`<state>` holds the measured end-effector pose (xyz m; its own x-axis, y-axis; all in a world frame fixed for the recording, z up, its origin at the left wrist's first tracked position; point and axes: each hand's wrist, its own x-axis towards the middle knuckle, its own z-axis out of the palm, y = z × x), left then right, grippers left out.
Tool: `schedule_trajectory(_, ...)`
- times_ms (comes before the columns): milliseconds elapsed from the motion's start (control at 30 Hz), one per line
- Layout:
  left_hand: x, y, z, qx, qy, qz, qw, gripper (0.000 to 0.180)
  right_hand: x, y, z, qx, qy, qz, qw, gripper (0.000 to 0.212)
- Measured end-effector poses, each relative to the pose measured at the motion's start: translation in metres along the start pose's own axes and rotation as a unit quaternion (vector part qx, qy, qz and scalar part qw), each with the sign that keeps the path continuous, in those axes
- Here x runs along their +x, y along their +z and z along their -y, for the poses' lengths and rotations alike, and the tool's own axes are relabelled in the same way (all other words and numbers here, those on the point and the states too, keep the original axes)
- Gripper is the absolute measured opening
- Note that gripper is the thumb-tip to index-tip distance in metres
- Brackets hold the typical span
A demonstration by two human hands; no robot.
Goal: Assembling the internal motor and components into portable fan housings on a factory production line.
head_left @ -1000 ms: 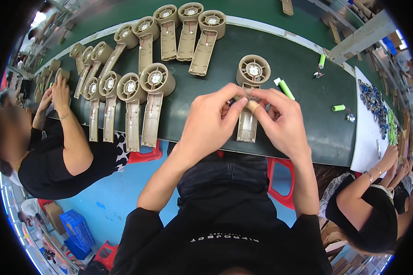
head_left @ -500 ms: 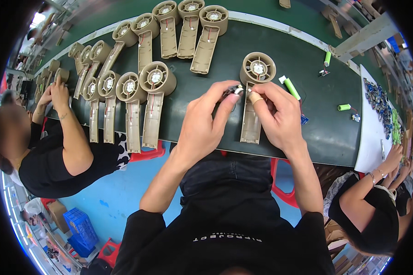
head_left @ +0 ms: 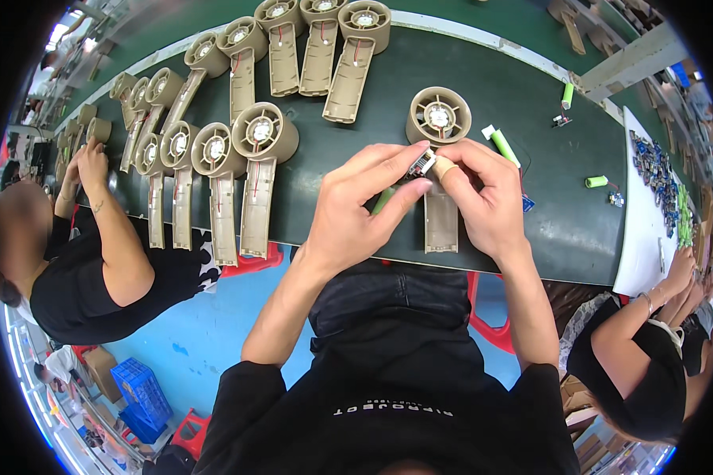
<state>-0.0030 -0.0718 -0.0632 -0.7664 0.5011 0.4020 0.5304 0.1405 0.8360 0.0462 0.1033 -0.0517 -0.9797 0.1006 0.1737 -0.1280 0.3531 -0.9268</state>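
Above the table my left hand (head_left: 364, 202) pinches a small circuit board (head_left: 422, 165) between thumb and fingers. A green battery cell (head_left: 383, 200) shows under that hand. My right hand (head_left: 483, 186) is closed close beside the board, its thumb tip wrapped in a tan cover; what its fingertips hold is hidden. Just beyond and below both hands lies a beige handheld fan housing (head_left: 439, 117), with its open handle shell (head_left: 441, 226) pointing toward me. My hands cover the upper part of the handle.
Several similar fan housings (head_left: 265, 134) lie in rows to the left. Green batteries with wired boards (head_left: 596, 182) lie on the right, near a white sheet (head_left: 638, 245) heaped with boards. A co-worker (head_left: 95, 253) sits at left, another (head_left: 634, 356) at right.
My left hand has turned the board and brought it against the right fingertips. The green battery under the left hand has come into view. The fan housings appear shifted slightly left.
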Motion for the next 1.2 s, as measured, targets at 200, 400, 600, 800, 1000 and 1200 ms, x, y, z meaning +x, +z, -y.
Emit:
schedule_trajectory(200,-0.002,0.006,0.005,0.029,0.034,-0.037,0.998,0.038,0.001,-0.002,-0.003,0.074,0.059,0.028,0.995,0.015)
schedule_trajectory(400,-0.001,0.006,0.009,0.066,0.077,-0.046,0.994,0.038,-0.002,0.002,-0.001,-0.136,-0.083,-0.066,0.985,0.014)
schedule_trajectory(600,-0.001,0.008,0.009,0.06,0.077,-0.061,0.993,0.034,0.0,0.011,-0.006,-0.25,-0.215,-0.132,0.935,0.015)
schedule_trajectory(800,0.001,0.005,0.013,0.053,0.105,-0.037,0.992,0.033,0.001,0.011,-0.007,-0.286,-0.254,-0.118,0.916,0.018)
schedule_trajectory(1000,0.002,0.002,0.013,0.054,0.12,-0.017,0.991,0.032,0.0,0.013,-0.007,-0.275,-0.259,-0.114,0.919,0.018)
schedule_trajectory(1200,0.001,0.0,0.012,0.065,0.107,-0.009,0.992,0.032,-0.001,0.011,-0.007,-0.261,-0.242,-0.1,0.929,0.017)
